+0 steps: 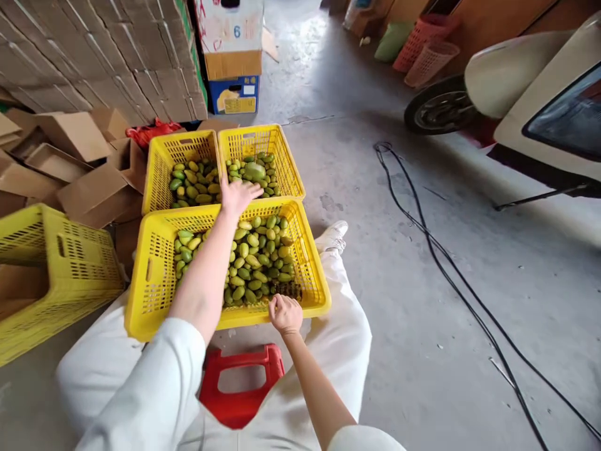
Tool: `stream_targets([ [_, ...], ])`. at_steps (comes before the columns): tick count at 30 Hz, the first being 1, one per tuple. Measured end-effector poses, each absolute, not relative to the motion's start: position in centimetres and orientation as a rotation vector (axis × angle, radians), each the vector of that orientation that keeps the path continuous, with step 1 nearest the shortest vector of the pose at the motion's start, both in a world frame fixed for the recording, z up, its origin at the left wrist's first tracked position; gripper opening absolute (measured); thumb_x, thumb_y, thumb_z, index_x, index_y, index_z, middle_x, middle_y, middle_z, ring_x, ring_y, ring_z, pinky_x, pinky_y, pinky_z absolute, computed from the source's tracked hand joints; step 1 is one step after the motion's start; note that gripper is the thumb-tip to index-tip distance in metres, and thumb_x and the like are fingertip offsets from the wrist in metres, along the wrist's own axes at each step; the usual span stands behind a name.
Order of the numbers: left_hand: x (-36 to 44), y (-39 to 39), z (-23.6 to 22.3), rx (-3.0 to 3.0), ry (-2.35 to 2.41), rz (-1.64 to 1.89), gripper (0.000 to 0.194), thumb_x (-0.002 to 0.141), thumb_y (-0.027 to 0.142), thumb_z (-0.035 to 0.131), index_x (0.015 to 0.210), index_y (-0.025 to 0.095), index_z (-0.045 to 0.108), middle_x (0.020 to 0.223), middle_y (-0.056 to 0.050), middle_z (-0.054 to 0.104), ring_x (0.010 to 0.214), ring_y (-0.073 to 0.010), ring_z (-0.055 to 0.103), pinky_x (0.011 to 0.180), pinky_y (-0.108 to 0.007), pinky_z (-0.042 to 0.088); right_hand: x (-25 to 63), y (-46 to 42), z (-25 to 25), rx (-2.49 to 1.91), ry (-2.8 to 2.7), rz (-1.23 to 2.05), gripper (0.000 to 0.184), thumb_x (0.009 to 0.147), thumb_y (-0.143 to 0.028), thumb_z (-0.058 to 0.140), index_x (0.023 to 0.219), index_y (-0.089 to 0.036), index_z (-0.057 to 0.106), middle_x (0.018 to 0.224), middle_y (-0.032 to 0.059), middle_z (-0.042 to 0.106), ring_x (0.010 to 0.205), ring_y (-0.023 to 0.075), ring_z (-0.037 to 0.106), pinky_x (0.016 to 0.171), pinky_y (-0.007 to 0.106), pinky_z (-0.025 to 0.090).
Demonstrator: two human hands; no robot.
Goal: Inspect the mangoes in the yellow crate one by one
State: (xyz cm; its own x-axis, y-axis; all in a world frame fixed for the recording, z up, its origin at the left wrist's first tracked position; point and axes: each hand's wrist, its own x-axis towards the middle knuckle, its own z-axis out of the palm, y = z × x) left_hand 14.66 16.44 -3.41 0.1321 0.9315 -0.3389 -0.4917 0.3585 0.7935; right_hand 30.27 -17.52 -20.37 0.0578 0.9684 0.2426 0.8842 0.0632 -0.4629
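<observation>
My left hand is open, fingers spread, above the place where the crates meet. Just beyond its fingertips a larger-looking, blurred green fruit shows over the back right crate, apart from the hand. My right hand is closed at the near rim of the front crate; whatever its fingers hold is hidden. Oval green-yellow fruits, like small mangoes, cover much of the front crate's floor. Similar fruits lie in the back left crate. My left forearm hides part of the front crate.
A red plastic stool stands between my legs. To the left are another yellow crate and loose cardboard boxes. Stacked cartons stand behind. A black cable crosses the floor on the right, near a parked scooter.
</observation>
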Motion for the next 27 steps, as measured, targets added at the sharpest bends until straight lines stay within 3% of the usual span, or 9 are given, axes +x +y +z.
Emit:
stream_targets([
  [2, 12.3, 19.6, -2.2, 0.823, 1.226, 1.049, 0.087, 0.112, 0.073, 0.013, 0.172, 0.015, 0.038, 0.172, -0.025, 0.049, 0.142, -0.0363, 0.065, 0.109, -0.059, 0.061, 30.3, -17.7, -20.4, -1.815, -1.922, 0.07, 0.033, 0.098, -0.015, 0.052, 0.067, -0.023, 0.058, 0.059, 0.001, 0.058, 0.058, 0.0158, 0.051, 0.066, 0.032, 0.03],
  [4, 9.0, 19.2, -2.9, 0.922, 1.399, 1.025, 0.07, 0.113, 0.063, 0.037, 0.17, 0.023, 0.043, 0.176, -0.017, 0.047, 0.155, -0.0343, 0.057, 0.119, -0.057, 0.055, 30.5, -17.8, -20.4, -1.8, -1.964, -0.016, 0.033, 0.099, -0.014, 0.052, 0.068, -0.023, 0.059, 0.059, 0.0009, 0.059, 0.059, 0.0159, 0.052, 0.067, 0.032, 0.031],
  [6, 5.1, 15.0, -5.6, 1.033, 1.583, 0.941, 0.051, 0.106, 0.048, 0.059, 0.15, 0.023, 0.063, 0.161, -0.013, 0.064, 0.152, -0.0291, 0.06, 0.125, -0.048, 0.05, 30.7, -18.0, -20.4, -1.821, -1.991, -0.035, 0.034, 0.1, -0.014, 0.051, 0.069, -0.023, 0.06, 0.06, 0.0013, 0.06, 0.06, 0.0165, 0.053, 0.067, 0.032, 0.032],
  [9, -0.4, 3.9, -11.4, 1.085, 1.822, 0.678, 0.024, 0.095, 0.043, 0.069, 0.102, 0.02, 0.076, 0.109, -0.011, 0.082, 0.117, -0.0289, 0.077, 0.115, -0.046, 0.058, 31.1, -18.3, -20.4, -1.855, -2.023, -0.011, 0.035, 0.102, -0.015, 0.049, 0.07, -0.023, 0.061, 0.061, 0.0023, 0.062, 0.061, 0.0171, 0.055, 0.068, 0.032, 0.033],
  [11, -3.2, -3.5, -15.0, 1.055, 1.922, 0.488, 0.019, 0.086, 0.04, 0.076, 0.079, 0.023, 0.071, 0.079, -0.006, 0.077, 0.088, -0.0283, 0.078, 0.097, -0.045, 0.066, 31.4, -18.4, -20.2, -1.835, -2.036, -0.004, 0.036, 0.102, -0.014, 0.049, 0.069, -0.023, 0.06, 0.062, 0.0024, 0.064, 0.061, 0.0168, 0.056, 0.068, 0.032, 0.034],
  [13, -5.1, -8.5, -17.7, 1.047, 1.983, 0.341, 0.02, 0.082, 0.034, 0.077, 0.069, 0.025, 0.065, 0.069, -0.006, 0.073, 0.074, -0.0281, 0.076, 0.083, -0.041, 0.067, 31.5, -18.3, -19.8, -1.807, -2.043, -0.004, 0.038, 0.103, -0.013, 0.048, 0.068, -0.023, 0.06, 0.061, 0.0016, 0.064, 0.059, 0.0161, 0.056, 0.068, 0.031, 0.034],
  [16, -6.4, -9.6, -20.2, 1.127, 2.013, 0.261, 0.011, 0.083, 0.021, 0.071, 0.074, 0.026, 0.067, 0.083, -0.009, 0.081, 0.086, -0.0292, 0.08, 0.088, -0.04, 0.066, 31.5, -18.1, -18.8, -1.794, -2.056, -0.009, 0.039, 0.104, -0.013, 0.049, 0.068, -0.023, 0.059, 0.06, 0.0002, 0.064, 0.057, 0.0151, 0.057, 0.067, 0.031, 0.035],
  [21, -4.6, -1.0, -22.3, 1.375, 2.04, 0.347, 0.016, 0.093, 0.015, 0.057, 0.098, 0.023, 0.07, 0.117, -0.015, 0.082, 0.118, -0.0312, 0.078, 0.112, -0.047, 0.06, 31.3, -17.8, -17.6, -1.739, -2.094, 0.002, 0.041, 0.107, -0.011, 0.046, 0.07, -0.024, 0.058, 0.06, -0.0014, 0.062, 0.056, 0.0144, 0.058, 0.067, 0.029, 0.037],
  [27, 0.0, 5.8, -25.4, 1.543, 2.037, 0.276, 0.032, 0.087, 0.009, 0.063, 0.116, 0.02, 0.071, 0.13, -0.017, 0.076, 0.124, -0.0317, 0.075, 0.106, -0.04, 0.061, 31.8, -18.2, -17.8, -1.7, -2.093, 0.028, 0.036, 0.11, -0.013, 0.044, 0.079, -0.024, 0.059, 0.065, -0.0013, 0.062, 0.059, 0.0166, 0.059, 0.067, 0.03, 0.039],
])
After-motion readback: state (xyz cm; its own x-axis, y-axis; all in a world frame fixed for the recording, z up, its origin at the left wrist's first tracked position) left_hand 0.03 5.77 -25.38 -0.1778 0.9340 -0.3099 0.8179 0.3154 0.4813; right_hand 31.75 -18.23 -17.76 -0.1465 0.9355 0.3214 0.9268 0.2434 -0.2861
